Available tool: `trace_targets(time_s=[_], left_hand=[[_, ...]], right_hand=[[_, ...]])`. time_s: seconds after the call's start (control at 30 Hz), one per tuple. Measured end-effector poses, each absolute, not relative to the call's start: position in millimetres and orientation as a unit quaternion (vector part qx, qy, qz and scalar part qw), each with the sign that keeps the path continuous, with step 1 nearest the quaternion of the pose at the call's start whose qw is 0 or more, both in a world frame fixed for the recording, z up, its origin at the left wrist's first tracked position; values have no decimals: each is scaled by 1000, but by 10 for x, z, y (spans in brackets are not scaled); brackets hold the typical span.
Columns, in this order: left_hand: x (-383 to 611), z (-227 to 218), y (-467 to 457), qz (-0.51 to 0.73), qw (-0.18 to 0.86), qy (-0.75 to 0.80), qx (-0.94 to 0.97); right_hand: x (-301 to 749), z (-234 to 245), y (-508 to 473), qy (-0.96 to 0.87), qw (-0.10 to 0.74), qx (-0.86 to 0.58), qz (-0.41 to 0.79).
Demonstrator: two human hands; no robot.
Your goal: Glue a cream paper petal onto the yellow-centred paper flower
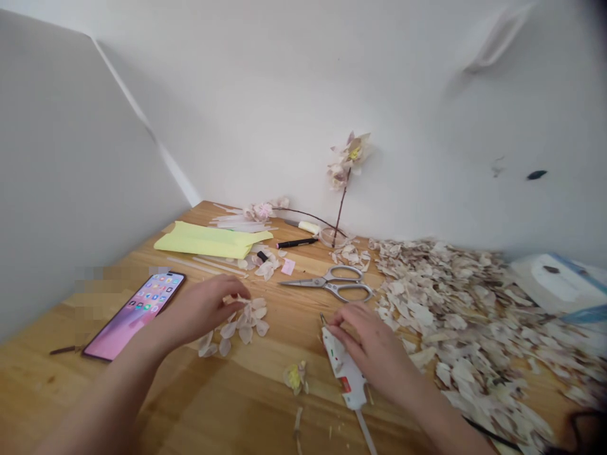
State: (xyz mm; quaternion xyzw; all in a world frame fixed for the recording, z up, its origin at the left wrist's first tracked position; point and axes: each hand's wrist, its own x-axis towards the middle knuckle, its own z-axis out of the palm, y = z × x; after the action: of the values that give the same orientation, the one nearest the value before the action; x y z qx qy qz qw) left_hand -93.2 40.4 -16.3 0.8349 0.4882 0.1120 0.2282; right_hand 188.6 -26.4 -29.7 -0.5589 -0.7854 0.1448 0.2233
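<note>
My left hand (205, 308) rests on the wooden table (265, 404), its fingers curled and pinched at a small cluster of pale paper petals (244, 322). My right hand (374, 351) lies over a white glue gun (345, 373) that is flat on the table, fingers closing on its body. A small yellow-centred paper flower (294, 377) lies between my forearms. Steel scissors (334, 282) lie just beyond my right hand.
A phone (135, 314) with a lit screen lies left. Yellow paper (208, 240), glue sticks, a black marker (296, 242) and a paper flower branch (344, 183) stand toward the wall. A large heap of petals (465, 316) covers the right side. White walls enclose the corner.
</note>
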Motion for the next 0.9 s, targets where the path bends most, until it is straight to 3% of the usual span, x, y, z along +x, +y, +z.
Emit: trace_targets(time_s=[0.23,0.6,0.9], left_hand=[[-1089,-280,260,69,242,440,862],[-1422,-332,309,94,230,566,786],[-1244,-273,220,11,274,589,760]], right_hand=[[2044,-379,-204,-737,241,-626,82],[2056,-414,-188,-722,217,-648,105],[2032,-404,-185,-731,201,-635,150]])
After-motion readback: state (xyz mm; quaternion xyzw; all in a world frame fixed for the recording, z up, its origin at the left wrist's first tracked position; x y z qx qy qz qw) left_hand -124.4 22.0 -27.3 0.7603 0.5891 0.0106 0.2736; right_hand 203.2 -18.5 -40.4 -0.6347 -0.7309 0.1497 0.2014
